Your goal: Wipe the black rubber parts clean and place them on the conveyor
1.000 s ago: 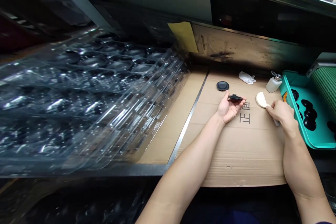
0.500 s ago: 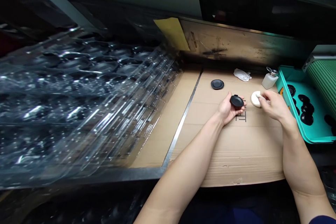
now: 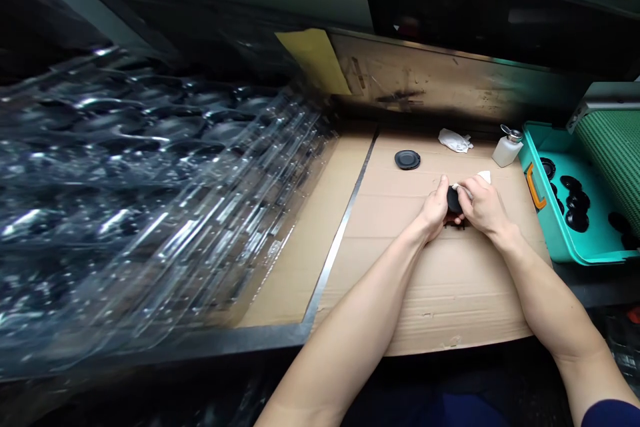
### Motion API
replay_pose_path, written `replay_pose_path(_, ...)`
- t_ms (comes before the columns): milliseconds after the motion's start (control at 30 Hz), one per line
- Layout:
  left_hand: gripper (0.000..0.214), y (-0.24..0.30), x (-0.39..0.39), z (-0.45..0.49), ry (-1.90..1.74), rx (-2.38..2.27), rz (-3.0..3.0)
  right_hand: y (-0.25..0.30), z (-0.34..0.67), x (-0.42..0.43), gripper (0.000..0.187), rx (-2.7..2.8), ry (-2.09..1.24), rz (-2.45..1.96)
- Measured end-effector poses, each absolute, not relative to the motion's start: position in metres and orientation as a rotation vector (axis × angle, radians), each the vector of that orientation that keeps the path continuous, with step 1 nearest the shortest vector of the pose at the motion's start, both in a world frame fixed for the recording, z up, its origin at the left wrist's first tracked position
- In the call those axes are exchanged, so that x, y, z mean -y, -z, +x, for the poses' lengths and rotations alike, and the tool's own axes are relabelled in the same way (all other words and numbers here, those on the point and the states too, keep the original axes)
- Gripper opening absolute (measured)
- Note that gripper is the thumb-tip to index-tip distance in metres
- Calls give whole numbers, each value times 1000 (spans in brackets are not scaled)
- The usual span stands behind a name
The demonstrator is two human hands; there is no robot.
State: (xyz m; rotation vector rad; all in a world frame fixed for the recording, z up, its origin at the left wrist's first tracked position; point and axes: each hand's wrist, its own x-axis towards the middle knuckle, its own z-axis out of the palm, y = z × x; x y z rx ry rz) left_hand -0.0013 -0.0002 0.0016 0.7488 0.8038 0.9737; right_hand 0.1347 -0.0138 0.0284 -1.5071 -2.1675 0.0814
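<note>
Hands (image 3: 436, 208) now together at the black disc (image 3: 453, 200), white pad (image 3: 483, 177) against it

Left hand (image 3: 434, 208) curled around black disc (image 3: 453, 201). Right hand (image 3: 484, 208) pinches white pad (image 3: 483, 177), pad pressed on black disc, mostly hidden by fingers. Hands touching each other, above brown cardboard sheet (image 3: 450, 293).

Looking out from hands:
- 10 o'clock: second black disc (image 3: 407, 159), flat on cardboard.
- 12 o'clock: crumpled white wipe (image 3: 455, 141).
- 1 o'clock: small white pump bottle (image 3: 507, 150).
- 3 o'clock: blue-green tray (image 3: 560, 252) holding more black discs (image 3: 577, 220).
- 9 o'clock: big stack of clear plastic trays (image 3: 150, 180).
</note>
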Motion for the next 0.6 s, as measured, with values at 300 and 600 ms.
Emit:
replay_pose_path(300, 80, 2, 1, 1, -924, -960, 1010, -35, 130, 20, 20, 2114, 34, -1750)
replay_pose_path(600, 70, -5, 5, -16, -1288, -1135, 1521, -30, 154, 7, 26, 1878, 44, -1779)
